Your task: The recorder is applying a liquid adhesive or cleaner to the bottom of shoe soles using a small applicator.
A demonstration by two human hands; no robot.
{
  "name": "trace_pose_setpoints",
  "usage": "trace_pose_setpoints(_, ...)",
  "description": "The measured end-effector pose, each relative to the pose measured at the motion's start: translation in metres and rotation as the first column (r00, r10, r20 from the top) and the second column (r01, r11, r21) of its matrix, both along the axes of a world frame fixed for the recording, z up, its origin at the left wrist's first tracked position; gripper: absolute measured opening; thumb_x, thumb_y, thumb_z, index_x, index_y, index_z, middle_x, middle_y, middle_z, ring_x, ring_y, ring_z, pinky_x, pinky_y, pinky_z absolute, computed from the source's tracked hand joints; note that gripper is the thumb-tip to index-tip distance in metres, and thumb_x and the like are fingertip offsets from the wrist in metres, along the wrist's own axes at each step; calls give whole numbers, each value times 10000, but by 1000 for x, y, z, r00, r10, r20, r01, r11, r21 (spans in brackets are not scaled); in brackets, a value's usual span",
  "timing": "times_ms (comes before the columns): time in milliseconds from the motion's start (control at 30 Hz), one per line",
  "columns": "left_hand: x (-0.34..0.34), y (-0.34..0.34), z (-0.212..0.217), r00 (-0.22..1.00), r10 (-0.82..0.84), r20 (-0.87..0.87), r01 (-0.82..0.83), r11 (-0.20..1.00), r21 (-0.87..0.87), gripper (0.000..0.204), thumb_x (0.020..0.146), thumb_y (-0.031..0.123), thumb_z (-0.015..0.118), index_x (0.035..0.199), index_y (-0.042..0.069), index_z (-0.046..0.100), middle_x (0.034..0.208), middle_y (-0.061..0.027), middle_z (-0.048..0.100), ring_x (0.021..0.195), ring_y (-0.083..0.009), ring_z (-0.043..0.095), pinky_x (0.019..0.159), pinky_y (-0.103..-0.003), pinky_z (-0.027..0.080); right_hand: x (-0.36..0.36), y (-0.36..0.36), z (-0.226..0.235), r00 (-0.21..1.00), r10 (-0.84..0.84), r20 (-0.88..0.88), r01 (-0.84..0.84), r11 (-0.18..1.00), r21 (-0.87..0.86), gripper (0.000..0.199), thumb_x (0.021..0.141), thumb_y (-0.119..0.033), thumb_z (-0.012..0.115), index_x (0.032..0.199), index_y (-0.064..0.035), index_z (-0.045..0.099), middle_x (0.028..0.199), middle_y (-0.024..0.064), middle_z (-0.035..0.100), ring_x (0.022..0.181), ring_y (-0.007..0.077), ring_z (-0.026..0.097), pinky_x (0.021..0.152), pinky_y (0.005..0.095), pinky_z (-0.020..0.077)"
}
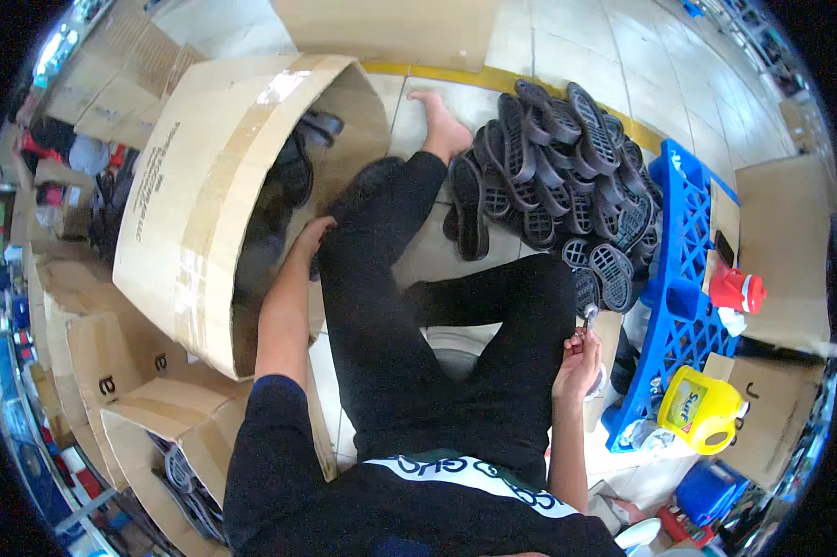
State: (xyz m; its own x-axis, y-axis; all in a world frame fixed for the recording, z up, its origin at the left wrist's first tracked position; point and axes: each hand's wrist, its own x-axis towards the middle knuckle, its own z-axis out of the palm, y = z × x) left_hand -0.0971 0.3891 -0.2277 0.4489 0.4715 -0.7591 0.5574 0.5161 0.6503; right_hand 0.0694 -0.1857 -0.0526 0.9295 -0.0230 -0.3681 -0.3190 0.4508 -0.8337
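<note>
A slim tool (590, 317) with a pale, shiny head is pinched between the thumb and fingers of the right hand (578, 364), which is raised just beside the bent right knee, with the tool's head directed toward the nearest part of a pile of dark soles (567, 176). The left hand (317, 233) is placed beside the left leg, at the open side of a large cardboard box (181, 204); its fingertips are hidden, so whether anything is gripped there cannot be told. A dark sole (370, 184) is seen between the box and the left knee, partly covered by the leg. More dark footwear pieces (293, 172) are held inside the box, which is tipped onto its side. The pile is heaped on the tiled floor beyond the right knee, many of the soles being turned with their gridded faces outward. To its right, a blue plastic pallet (684, 299) is stood, with a yellow jug (682, 405) and a red container (739, 291) beside it.
</note>
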Motion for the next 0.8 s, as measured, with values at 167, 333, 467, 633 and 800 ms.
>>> trace_pose_setpoints(167,-8,8,28,955,-14,297,-24,992,123,344,827,282,657,1072,42,647,1072,-65,640,979,-225,592,900,-354,462,-3,-3,-13,999,36,-21,-33,993,112,139,975,-116,568,1072,-24,606,1012,127,654,801,157,599,763,320,503)
trace_pose_setpoints(333,60,-1,83,844,426,326,-278,867,-414,368,857,183,580,1104,-77,496,1061,-240,587,997,-359,604,840,-441,562,5,-11,-7,998,-64,0,63,979,193,144,972,-143,584,1028,-12,606,977,104,647,791,153,606,723,313,515)
trace_pose_setpoints(467,77,-101,152,664,372,648,-60,891,-450,479,841,80,651,1248,-74,451,1305,-200,513,1278,-379,479,1022,-496,454,-1,-46,-9,966,-251,-66,259,955,148,151,966,-169,597,1014,-26,610,934,75,653,712,148,606,643,291,519)
trace_pose_setpoints(633,74,-207,211,269,329,905,347,844,-410,718,871,115,640,1500,113,292,1480,-73,424,1414,-328,345,1110,-603,282,-34,-147,-85,977,96,188,141,365,-920,215,882,-220,675,902,-7,677,740,124,670,653,230,658,615,356,517)
trace_pose_setpoints(800,107,-268,227,502,69,862,153,974,-167,579,881,57,627,1412,51,396,1401,-113,475,1317,-329,453,1045,-463,441,-42,-204,-105,997,79,24,3,253,-967,221,823,-208,712,901,-2,697,781,171,684,712,294,679,660,389,527)
